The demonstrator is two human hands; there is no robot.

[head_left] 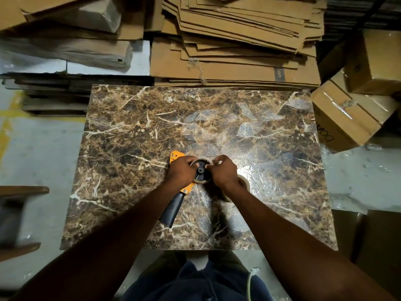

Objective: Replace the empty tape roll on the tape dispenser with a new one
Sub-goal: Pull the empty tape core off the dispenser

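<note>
Both hands [181,170] on tape dispenser [176,193]

Both arms reach forward, left hand [181,170] and right hand [221,172] curled, fingers bent, nearly touching

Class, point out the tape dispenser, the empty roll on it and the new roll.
tape dispenser [172,210], head view, black handle.
empty roll [200,182], head view, lower cardboard rim.
new roll [244,181], head view, top edge.

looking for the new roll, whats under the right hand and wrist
A tape roll lies flat on the marble table, partly under the right hand and wrist. Only its right edge shows; the rest is covered.
</note>
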